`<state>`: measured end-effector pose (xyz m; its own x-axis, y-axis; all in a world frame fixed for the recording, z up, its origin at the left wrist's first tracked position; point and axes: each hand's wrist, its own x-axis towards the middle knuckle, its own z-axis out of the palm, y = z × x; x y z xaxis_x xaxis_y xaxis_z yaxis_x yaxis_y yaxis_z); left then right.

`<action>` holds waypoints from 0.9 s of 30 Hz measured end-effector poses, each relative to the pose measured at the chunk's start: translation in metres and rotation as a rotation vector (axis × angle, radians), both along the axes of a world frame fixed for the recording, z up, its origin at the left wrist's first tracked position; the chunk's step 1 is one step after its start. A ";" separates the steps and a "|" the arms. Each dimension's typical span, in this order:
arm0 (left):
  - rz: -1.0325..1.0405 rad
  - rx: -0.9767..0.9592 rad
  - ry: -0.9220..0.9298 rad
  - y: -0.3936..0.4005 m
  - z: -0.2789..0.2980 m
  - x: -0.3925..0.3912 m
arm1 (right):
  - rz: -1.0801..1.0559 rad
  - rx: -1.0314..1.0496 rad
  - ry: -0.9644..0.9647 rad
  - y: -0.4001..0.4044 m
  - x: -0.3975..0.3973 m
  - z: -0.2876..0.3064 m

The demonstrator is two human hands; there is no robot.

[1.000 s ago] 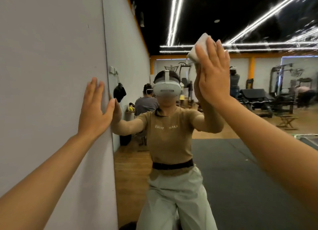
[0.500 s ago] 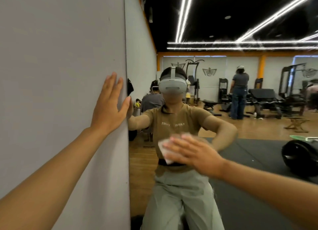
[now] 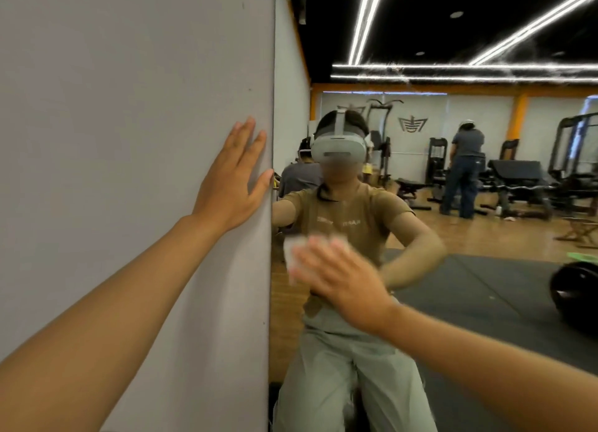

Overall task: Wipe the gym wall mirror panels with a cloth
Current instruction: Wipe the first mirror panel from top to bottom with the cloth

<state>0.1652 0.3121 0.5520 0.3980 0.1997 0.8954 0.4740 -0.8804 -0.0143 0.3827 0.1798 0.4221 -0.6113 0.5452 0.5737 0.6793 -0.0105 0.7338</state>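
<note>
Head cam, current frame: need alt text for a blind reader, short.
A person's right hand presses a white cloth, motion-blurred, flat against a gym wall mirror. Their left hand is splayed open on the grey wall beside the mirror's left edge. The mirror reflects the person and weight machines behind them.

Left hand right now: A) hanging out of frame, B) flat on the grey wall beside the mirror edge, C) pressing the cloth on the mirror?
B: the left hand lies open on the grey wall, while the right hand presses the cloth to the mirror.
</note>
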 end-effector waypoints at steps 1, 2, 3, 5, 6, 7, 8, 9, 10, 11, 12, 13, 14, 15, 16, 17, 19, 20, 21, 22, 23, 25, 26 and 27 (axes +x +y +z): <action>0.001 0.006 0.006 0.001 0.000 0.000 | -0.063 -0.092 -0.154 -0.005 0.003 -0.031; 0.004 0.004 0.015 0.001 0.000 -0.001 | -0.114 -0.168 -0.272 -0.009 0.006 -0.053; 0.010 0.001 0.027 0.002 0.000 -0.002 | -0.134 -0.208 -0.341 -0.012 0.009 -0.063; 0.015 0.011 0.050 0.005 0.000 -0.004 | -0.103 -0.200 -0.376 -0.008 0.010 -0.051; 0.013 0.026 0.062 0.007 0.001 -0.006 | -0.081 -0.183 -0.349 -0.004 0.008 -0.034; 0.011 0.044 0.078 0.009 0.000 -0.008 | -0.056 -0.148 -0.291 0.002 0.004 -0.012; 0.011 0.060 0.095 0.011 0.000 -0.010 | -0.034 -0.098 -0.195 0.008 -0.003 0.015; 0.013 0.073 0.112 0.014 0.000 -0.012 | -0.011 -0.030 -0.085 0.013 -0.009 0.044; 0.015 0.087 0.125 0.016 0.000 -0.013 | 0.003 0.054 0.019 0.018 -0.015 0.074; 0.018 0.102 0.136 0.018 0.000 -0.015 | 0.003 0.146 0.111 0.022 -0.020 0.102; 0.023 0.114 0.146 0.018 0.000 -0.016 | -0.007 0.235 0.197 0.025 -0.024 0.126; 0.029 0.123 0.153 0.019 0.001 -0.017 | -0.013 0.309 0.278 0.027 -0.028 0.144; 0.032 0.130 0.159 0.019 0.001 -0.018 | -0.011 0.368 0.353 0.029 -0.032 0.153; 0.032 0.132 0.160 0.019 0.002 -0.018 | 0.002 0.413 0.404 0.032 -0.036 0.154; 0.030 0.129 0.161 0.018 0.002 -0.018 | 0.021 0.434 0.425 0.034 -0.040 0.145; 0.026 0.126 0.162 0.018 0.001 -0.018 | 0.043 0.432 0.422 0.036 -0.044 0.130; 0.010 0.136 0.162 0.019 0.001 -0.018 | 0.091 0.357 0.366 0.038 -0.049 0.081; 0.004 0.146 0.160 0.020 0.000 -0.018 | 0.097 0.286 0.318 0.037 -0.050 0.049; -0.001 0.154 0.155 0.022 0.000 -0.018 | 0.079 0.198 0.247 0.036 -0.049 0.014; -0.005 0.157 0.150 0.022 0.000 -0.017 | 0.041 0.105 0.152 0.033 -0.045 -0.024; -0.009 0.153 0.145 0.021 -0.001 -0.017 | -0.017 0.001 0.034 0.028 -0.040 -0.061; -0.016 0.129 0.138 0.018 -0.001 -0.016 | -0.166 -0.205 -0.180 0.013 -0.029 -0.122; -0.017 0.119 0.136 0.017 -0.002 -0.015 | -0.209 -0.258 -0.254 0.007 -0.022 -0.140; -0.016 0.114 0.134 0.016 -0.003 -0.015 | -0.230 -0.282 -0.309 0.003 -0.017 -0.149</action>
<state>0.1505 0.3285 0.5493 0.5177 0.0924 0.8506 0.4470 -0.8769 -0.1768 0.3652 0.1825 0.2733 -0.5749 0.7947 0.1945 0.4322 0.0932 0.8969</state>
